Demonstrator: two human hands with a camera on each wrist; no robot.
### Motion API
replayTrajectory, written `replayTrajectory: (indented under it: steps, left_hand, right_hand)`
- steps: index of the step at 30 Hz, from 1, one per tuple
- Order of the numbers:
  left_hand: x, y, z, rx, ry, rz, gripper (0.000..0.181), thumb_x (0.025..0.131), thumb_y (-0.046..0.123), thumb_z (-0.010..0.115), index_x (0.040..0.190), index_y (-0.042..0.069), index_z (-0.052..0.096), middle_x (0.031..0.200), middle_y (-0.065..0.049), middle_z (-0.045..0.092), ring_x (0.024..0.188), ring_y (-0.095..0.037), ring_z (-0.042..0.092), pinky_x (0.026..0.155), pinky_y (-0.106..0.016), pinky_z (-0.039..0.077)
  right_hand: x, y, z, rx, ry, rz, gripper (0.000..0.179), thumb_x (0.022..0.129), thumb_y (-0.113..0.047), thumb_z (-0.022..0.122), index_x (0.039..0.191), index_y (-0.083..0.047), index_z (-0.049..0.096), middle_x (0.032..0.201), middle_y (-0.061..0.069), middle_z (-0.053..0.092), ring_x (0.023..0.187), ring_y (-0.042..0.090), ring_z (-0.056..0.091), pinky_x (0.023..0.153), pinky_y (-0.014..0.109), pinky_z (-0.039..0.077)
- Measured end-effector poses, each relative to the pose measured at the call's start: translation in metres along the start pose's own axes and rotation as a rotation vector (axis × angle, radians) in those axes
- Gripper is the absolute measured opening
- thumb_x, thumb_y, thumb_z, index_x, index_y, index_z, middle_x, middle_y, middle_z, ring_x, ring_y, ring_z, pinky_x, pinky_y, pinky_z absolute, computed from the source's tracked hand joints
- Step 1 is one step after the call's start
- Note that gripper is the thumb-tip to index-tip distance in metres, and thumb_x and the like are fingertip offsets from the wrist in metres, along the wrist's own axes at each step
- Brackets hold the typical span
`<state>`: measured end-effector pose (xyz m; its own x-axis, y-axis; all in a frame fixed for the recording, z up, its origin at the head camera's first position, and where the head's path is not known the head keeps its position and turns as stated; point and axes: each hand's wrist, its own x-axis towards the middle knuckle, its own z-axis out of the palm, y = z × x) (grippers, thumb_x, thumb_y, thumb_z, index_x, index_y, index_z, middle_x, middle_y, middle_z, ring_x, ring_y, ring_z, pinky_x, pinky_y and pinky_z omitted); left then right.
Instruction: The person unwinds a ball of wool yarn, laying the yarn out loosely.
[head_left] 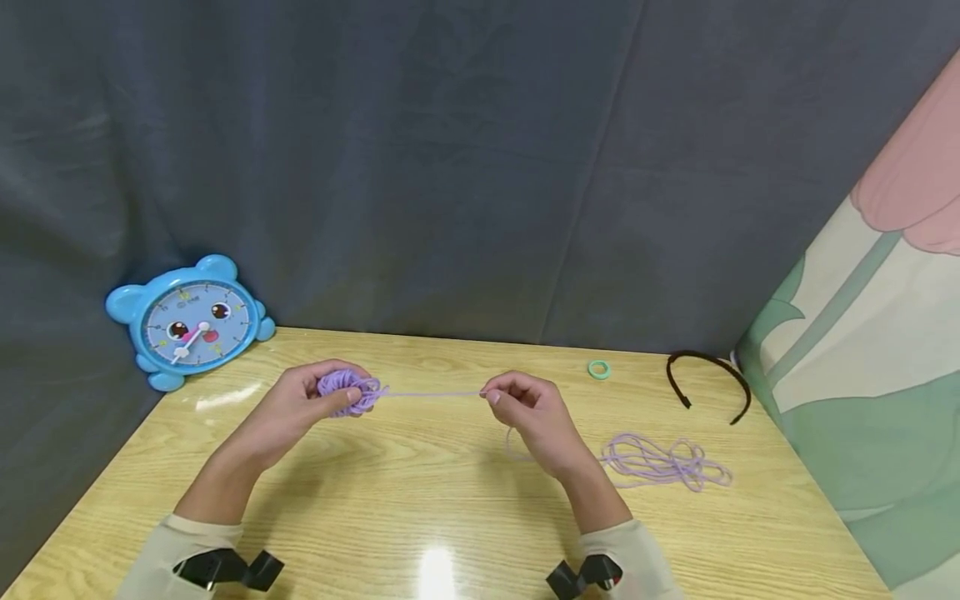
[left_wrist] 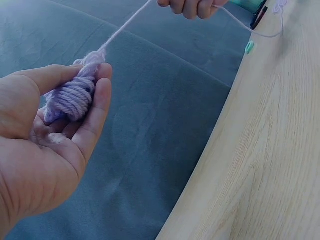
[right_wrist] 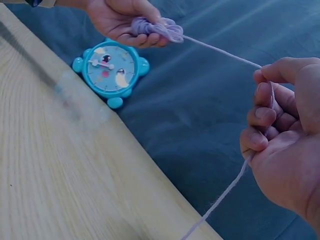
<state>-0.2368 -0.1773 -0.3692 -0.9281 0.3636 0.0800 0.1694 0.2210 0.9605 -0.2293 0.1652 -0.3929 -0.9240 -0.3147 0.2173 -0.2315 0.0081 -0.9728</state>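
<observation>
My left hand [head_left: 307, 402] holds a small bundle of wound lilac yarn [head_left: 347, 392] between thumb and fingers, above the table. In the left wrist view the yarn bundle [left_wrist: 73, 99] shows its tight wraps. A single yarn strand [head_left: 435, 393] runs taut from the bundle to my right hand [head_left: 537, 417], whose thumb and forefinger pinch it. The right wrist view shows the strand passing through the curled fingers [right_wrist: 261, 116] and hanging below them as a yarn tail [right_wrist: 225, 194]. Loose loops of lilac yarn [head_left: 663, 461] lie on the table to the right of that hand.
A blue bear-shaped clock [head_left: 198, 323] leans against the dark curtain [head_left: 420, 167] at the back left. Toward the back right lie a green ring [head_left: 598, 369] and a black headband [head_left: 708, 357] on the wooden table [head_left: 420, 517]. Patterned fabric [head_left: 862, 350] borders the right side.
</observation>
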Motion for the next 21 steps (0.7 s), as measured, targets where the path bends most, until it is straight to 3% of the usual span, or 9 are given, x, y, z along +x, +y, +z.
replayTrajectory:
  steps: [8, 21]
  left_hand:
    - [0.000, -0.003, 0.000, -0.002, 0.012, -0.003, 0.034, 0.102, 0.020, 0.066, 0.128, -0.003, 0.063, 0.107, 0.000, 0.071, 0.093, -0.011, 0.069, 0.084, -0.027, 0.060]
    - [0.000, -0.002, -0.002, -0.036, 0.003, 0.011, 0.036, 0.103, 0.017, 0.063, 0.130, -0.007, 0.060, 0.105, 0.002, 0.073, 0.092, -0.013, 0.073, 0.085, -0.027, 0.060]
  right_hand:
    - [-0.001, -0.004, -0.008, 0.021, 0.071, -0.041, 0.015, 0.101, -0.011, 0.062, 0.097, -0.022, 0.072, 0.077, -0.007, 0.053, 0.074, 0.008, 0.047, 0.072, 0.024, 0.046]
    - [-0.002, -0.012, -0.021, 0.154, 0.113, -0.084, 0.020, 0.102, -0.005, 0.058, 0.096, -0.019, 0.071, 0.073, -0.008, 0.047, 0.072, 0.009, 0.043, 0.070, 0.024, 0.041]
